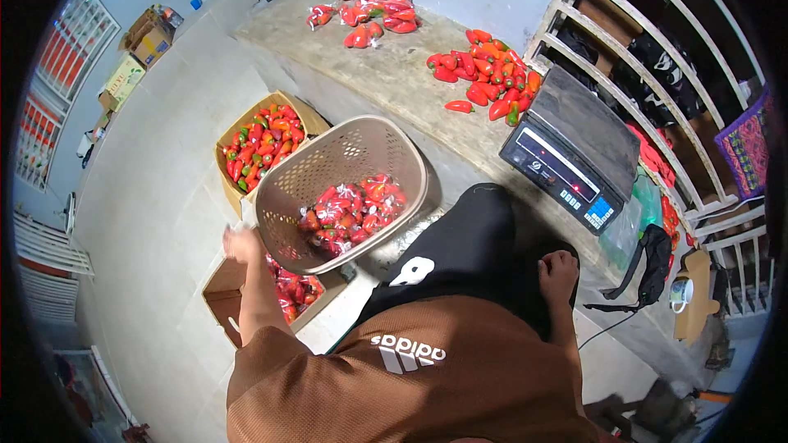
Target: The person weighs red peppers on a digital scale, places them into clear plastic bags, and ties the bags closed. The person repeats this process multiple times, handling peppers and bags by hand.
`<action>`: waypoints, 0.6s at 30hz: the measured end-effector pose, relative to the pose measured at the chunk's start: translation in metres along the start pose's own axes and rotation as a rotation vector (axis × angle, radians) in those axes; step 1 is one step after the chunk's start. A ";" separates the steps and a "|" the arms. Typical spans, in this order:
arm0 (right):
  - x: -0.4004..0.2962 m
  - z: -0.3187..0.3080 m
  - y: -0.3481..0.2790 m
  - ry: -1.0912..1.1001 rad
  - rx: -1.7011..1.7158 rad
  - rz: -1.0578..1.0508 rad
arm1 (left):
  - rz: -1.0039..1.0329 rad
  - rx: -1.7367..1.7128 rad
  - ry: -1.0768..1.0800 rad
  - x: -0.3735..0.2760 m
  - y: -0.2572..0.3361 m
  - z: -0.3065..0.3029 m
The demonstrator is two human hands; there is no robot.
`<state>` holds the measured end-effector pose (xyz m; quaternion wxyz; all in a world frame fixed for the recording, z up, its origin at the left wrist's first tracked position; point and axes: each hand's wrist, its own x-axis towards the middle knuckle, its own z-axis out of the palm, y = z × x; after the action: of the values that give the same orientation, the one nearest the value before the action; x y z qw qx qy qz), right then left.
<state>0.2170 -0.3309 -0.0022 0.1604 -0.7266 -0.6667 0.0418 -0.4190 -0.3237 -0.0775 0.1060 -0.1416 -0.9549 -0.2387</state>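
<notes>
My left hand (243, 245), blurred by motion, is beside the left side of a beige perforated plastic basket (289, 187). Whether its fingers hold anything is unclear. Inside the tilted basket lie clear bags of red peppers (354, 212). Below my left forearm stands an open cardboard box (225, 292) with more bagged red peppers (295, 286), partly hidden by the basket and arm. Another cardboard box (231, 194), behind the basket, is full of loose red, orange and green peppers (265, 144). My right hand (559, 271) rests on my dark-trousered leg, fingers loosely curled, nothing seen in it.
Along the wall runs a concrete ledge (381, 80) bearing bagged peppers (375, 9), a loose pepper pile (489, 74) and a lit digital scale (566, 147). A black strapped bag (652, 264), a mug (681, 295) and white metal bars (646, 61) are at right.
</notes>
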 end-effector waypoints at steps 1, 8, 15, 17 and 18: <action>0.004 -0.004 -0.002 -0.006 -0.006 -0.012 | 0.231 0.028 0.083 0.004 0.011 0.024; 0.005 -0.011 -0.004 0.014 0.054 -0.033 | 0.931 -0.471 -0.222 -0.126 0.216 0.044; 0.006 -0.008 0.001 0.080 0.079 -0.015 | 1.231 -0.409 -0.569 -0.264 0.377 0.043; 0.006 -0.011 0.001 0.076 0.084 0.000 | 1.205 -0.346 -0.694 -0.285 0.405 0.036; 0.007 -0.012 0.002 0.070 0.096 0.004 | 1.210 -0.295 -0.709 -0.292 0.416 0.035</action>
<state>0.2228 -0.3260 0.0101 0.2181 -0.7204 -0.6566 0.0487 -0.0167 -0.0184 -0.0093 -0.1170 -0.7280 -0.6439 -0.2043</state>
